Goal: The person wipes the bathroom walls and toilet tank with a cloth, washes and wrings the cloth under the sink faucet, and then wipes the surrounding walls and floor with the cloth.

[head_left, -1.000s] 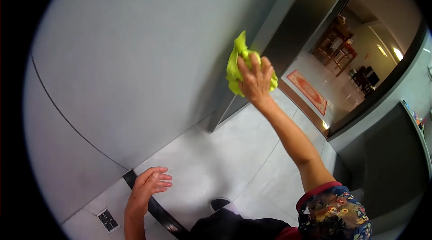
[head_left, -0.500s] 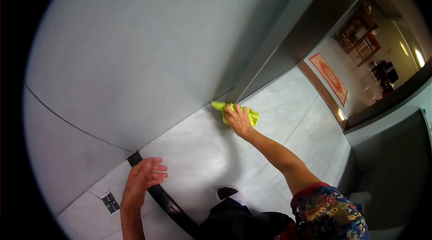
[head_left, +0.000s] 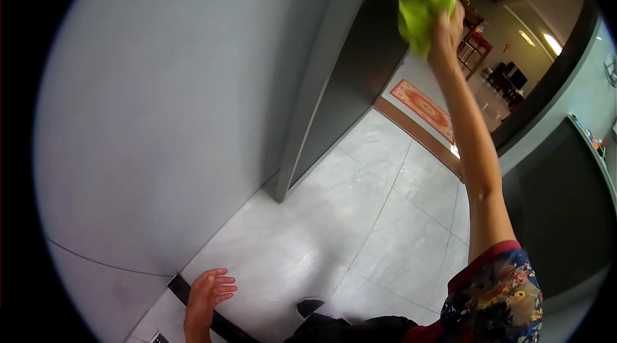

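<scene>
A bright yellow-green cleaning cloth [head_left: 423,15] is bunched in my right hand [head_left: 448,33], which is raised at the end of a stretched arm. The cloth overlaps the dark door panel [head_left: 369,47] and its frame at the upper right, and it is somewhat blurred. Low on the left, my left hand [head_left: 211,293] holds nothing; its fingers are apart and slightly bent. It hangs above the black strip [head_left: 226,327] that runs from the foot of the pale grey wall panel [head_left: 173,105].
Grey floor tiles [head_left: 302,234] spread below, with my shoe [head_left: 311,307] at the bottom. Past a brown threshold [head_left: 421,137] lies a red patterned mat [head_left: 423,108], with furniture in the room beyond. A dark panel [head_left: 559,214] stands on the right.
My right hand has lifted the cloth from the foot of the panel up to the upper right. The view has shifted; my left hand stays open and appears lower.
</scene>
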`<act>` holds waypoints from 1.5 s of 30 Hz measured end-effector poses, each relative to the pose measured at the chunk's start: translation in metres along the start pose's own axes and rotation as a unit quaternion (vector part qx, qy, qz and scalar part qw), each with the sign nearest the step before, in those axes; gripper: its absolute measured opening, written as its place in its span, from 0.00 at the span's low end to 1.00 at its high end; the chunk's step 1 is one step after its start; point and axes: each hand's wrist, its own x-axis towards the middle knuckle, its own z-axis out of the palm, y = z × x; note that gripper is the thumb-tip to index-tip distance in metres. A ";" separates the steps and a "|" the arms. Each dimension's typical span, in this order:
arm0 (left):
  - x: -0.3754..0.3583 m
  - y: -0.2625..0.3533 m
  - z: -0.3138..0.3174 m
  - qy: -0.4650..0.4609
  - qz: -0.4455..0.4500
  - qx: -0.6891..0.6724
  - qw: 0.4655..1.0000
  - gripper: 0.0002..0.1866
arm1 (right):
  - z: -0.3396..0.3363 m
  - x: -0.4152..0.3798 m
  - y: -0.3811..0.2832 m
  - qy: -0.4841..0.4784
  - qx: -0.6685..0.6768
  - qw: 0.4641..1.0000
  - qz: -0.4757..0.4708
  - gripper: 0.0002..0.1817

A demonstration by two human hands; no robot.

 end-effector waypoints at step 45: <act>-0.137 -0.043 -0.144 0.133 -0.020 -0.014 0.991 0.21 | 0.319 -0.396 -0.217 -0.062 -0.101 0.904 -0.410 0.13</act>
